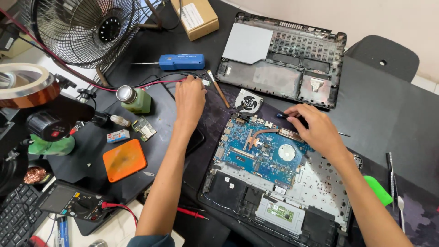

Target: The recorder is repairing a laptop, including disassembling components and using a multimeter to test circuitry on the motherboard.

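Blue motherboard (256, 151) lies exposed, bottom cover (281, 57) already off, fan (248, 101) unseated. Right hand (315, 128) pinches a dark screwdriver (286, 116) at the heatsink; left hand (190, 98) rests curled by small parts, holding nothing clear; board not lifted yet.

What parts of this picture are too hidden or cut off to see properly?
Head view:
- What the right hand grips: only a dark handle end shows; its fingers cover the rest.
- What the left hand touches: its fingertips hide the small part by the red wire.
- Opened laptop: its near corner is cut off by the bottom edge.
- Multimeter screen: too small to read.
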